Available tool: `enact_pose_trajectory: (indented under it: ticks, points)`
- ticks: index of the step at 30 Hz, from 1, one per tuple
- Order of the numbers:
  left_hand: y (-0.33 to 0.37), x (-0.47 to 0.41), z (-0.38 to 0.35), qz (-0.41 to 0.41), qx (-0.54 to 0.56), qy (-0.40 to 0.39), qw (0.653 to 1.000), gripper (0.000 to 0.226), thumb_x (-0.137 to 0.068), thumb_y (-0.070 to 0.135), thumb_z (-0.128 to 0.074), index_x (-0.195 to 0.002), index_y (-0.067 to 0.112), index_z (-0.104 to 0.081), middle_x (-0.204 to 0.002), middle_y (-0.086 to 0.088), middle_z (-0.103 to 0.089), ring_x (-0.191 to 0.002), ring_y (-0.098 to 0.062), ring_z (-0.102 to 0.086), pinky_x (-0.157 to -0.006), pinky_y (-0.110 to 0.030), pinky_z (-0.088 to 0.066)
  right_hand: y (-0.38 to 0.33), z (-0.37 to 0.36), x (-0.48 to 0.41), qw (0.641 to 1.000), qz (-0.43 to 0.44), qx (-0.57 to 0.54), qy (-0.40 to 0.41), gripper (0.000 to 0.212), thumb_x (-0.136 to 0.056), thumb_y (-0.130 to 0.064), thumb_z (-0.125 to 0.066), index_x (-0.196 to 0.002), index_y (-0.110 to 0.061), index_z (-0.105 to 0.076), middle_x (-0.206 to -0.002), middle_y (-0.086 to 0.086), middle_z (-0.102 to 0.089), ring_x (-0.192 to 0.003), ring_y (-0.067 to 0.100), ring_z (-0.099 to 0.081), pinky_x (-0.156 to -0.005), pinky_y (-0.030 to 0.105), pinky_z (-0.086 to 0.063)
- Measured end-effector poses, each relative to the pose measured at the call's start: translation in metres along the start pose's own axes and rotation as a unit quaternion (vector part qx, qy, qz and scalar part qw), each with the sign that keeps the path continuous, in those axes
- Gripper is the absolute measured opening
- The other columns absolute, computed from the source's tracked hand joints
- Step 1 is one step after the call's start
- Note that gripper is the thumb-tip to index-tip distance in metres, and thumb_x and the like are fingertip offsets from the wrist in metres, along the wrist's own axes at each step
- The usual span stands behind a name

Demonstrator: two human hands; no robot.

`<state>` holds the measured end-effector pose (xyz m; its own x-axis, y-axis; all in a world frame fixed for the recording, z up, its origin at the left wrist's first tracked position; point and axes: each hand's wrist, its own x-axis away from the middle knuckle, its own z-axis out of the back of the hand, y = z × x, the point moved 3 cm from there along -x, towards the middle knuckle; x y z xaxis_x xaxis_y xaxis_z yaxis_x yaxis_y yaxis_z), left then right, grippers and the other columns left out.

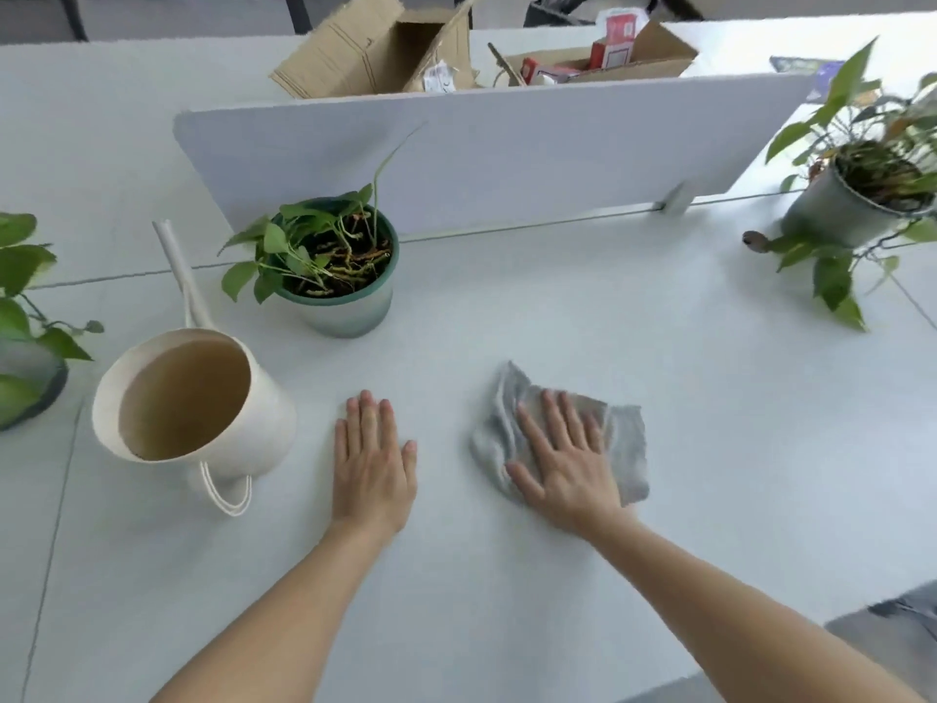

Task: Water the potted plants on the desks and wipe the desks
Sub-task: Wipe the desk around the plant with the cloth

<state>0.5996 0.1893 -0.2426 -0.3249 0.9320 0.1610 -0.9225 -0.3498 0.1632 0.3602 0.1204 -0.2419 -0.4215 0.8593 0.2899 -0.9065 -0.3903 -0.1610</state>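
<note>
My right hand (563,461) presses flat, fingers straight, on a crumpled grey cloth (626,451) that lies on the white desk (507,317). My left hand (372,461) rests flat on the bare desk to the left of the cloth. A cream watering can (192,398) with a long spout stands left of my left hand. Behind it sits a potted plant in a green-rimmed pot (337,274). A second potted plant (852,195) in a grey pot stands at the far right. A third potted plant (23,327) shows at the left edge, partly cut off.
A white divider panel (481,149) stands along the back of the desk. Behind it are open cardboard boxes (375,48) with small packages. The desk's front edge runs at the lower right, with grey floor (882,631) beyond.
</note>
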Motion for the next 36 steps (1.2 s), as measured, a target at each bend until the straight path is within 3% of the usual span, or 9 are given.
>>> enact_pose_trajectory:
  ticks: [3, 6, 9, 14, 18, 21, 28, 32, 36]
  points:
    - [-0.021, 0.03, 0.003, -0.068, -0.009, -0.015, 0.998, 0.068, -0.094, 0.038, -0.013, -0.145, 0.001, -0.038, -0.155, -0.022, -0.026, -0.145, -0.035, -0.023, -0.118, -0.038, -0.01, 0.006, -0.021, 0.075, 0.996, 0.079, 0.028, 0.0, 0.068, -0.095, -0.074, -0.014, -0.157, -0.044, -0.008, -0.167, -0.004, 0.001, -0.155, 0.019, 0.003, -0.122, 0.044, -0.002]
    - [-0.054, 0.073, 0.006, -0.089, -0.022, -0.025, 0.996, 0.06, -0.099, 0.034, -0.019, -0.133, 0.001, -0.056, -0.144, -0.023, -0.045, -0.136, -0.036, -0.039, -0.114, -0.035, -0.014, 0.031, -0.022, 0.119, 0.995, -0.101, -0.001, 0.015, 0.075, -0.09, -0.079, -0.007, -0.156, -0.044, -0.006, -0.166, -0.007, 0.008, -0.154, 0.016, 0.009, -0.121, 0.036, 0.011]
    - [-0.098, 0.107, 0.017, -0.084, -0.036, -0.037, 0.995, 0.069, -0.103, 0.038, -0.006, -0.131, 0.002, -0.057, -0.14, -0.024, -0.049, -0.133, -0.034, -0.036, -0.113, -0.035, -0.015, -0.018, -0.034, 0.138, 0.965, -0.258, -0.05, -0.002, 0.095, -0.077, -0.08, 0.009, -0.159, -0.033, 0.002, -0.165, 0.004, 0.02, -0.15, 0.021, 0.024, -0.121, 0.044, 0.013]
    - [-0.162, 0.113, 0.031, 0.015, -0.042, -0.057, 0.997, 0.065, -0.099, 0.039, -0.018, -0.131, -0.003, -0.056, -0.139, -0.025, -0.05, -0.128, -0.04, -0.046, -0.105, -0.046, -0.037, -0.131, -0.059, 0.114, 0.997, -0.073, 0.002, -0.028, 0.088, -0.091, -0.076, -0.018, -0.156, -0.018, -0.03, -0.161, 0.023, -0.023, -0.15, 0.039, -0.013, -0.117, 0.057, -0.006]
    - [-0.195, 0.091, 0.043, 0.065, -0.051, -0.024, 0.996, 0.058, -0.098, 0.034, -0.035, -0.14, -0.004, -0.044, -0.148, -0.028, -0.036, -0.137, -0.043, -0.034, -0.11, -0.052, -0.035, -0.143, -0.028, 0.042, 0.999, 0.015, 0.034, -0.023, 0.095, -0.081, -0.087, -0.005, -0.159, -0.033, -0.001, -0.167, 0.011, 0.007, -0.152, 0.025, 0.017, -0.121, 0.052, 0.006]
    - [-0.204, 0.076, 0.043, 0.115, -0.06, -0.043, 0.991, 0.066, -0.101, 0.041, -0.029, -0.151, 0.0, -0.021, -0.158, -0.024, -0.014, -0.147, -0.038, -0.014, -0.119, -0.046, -0.016, -0.138, -0.003, -0.027, 1.0, -0.001, 0.026, -0.013, 0.095, -0.076, -0.084, -0.001, -0.157, -0.037, 0.01, -0.165, 0.005, 0.019, -0.151, 0.022, 0.024, -0.122, 0.051, 0.011]
    - [-0.215, 0.073, 0.025, 0.103, -0.065, -0.021, 0.992, 0.074, -0.098, 0.049, -0.011, -0.147, -0.003, -0.029, -0.153, -0.028, -0.026, -0.142, -0.042, -0.025, -0.115, -0.046, -0.013, -0.132, 0.027, -0.148, 0.994, -0.111, -0.01, 0.018, 0.086, -0.09, -0.077, -0.017, -0.159, -0.031, 0.004, -0.166, 0.01, 0.015, -0.152, 0.028, 0.017, -0.122, 0.054, 0.007]
    - [-0.217, 0.073, 0.023, 0.093, -0.053, -0.026, 0.994, 0.072, -0.098, 0.048, -0.015, -0.149, -0.001, -0.025, -0.155, -0.027, -0.022, -0.144, -0.041, -0.02, -0.116, -0.047, -0.012, -0.139, 0.022, -0.156, 0.991, -0.131, -0.017, 0.009, 0.084, -0.092, -0.074, -0.012, -0.16, -0.027, 0.006, -0.166, 0.012, 0.016, -0.152, 0.03, 0.02, -0.121, 0.055, 0.008]
    - [-0.215, 0.071, 0.025, 0.093, -0.052, -0.041, 0.993, 0.074, -0.098, 0.049, -0.01, -0.148, -0.003, -0.027, -0.154, -0.029, -0.023, -0.143, -0.043, -0.023, -0.116, -0.047, -0.011, -0.168, 0.007, -0.114, 0.998, -0.07, 0.003, 0.008, 0.079, -0.094, -0.071, -0.009, -0.159, -0.029, 0.009, -0.165, 0.009, 0.02, -0.15, 0.028, 0.024, -0.121, 0.052, 0.013]
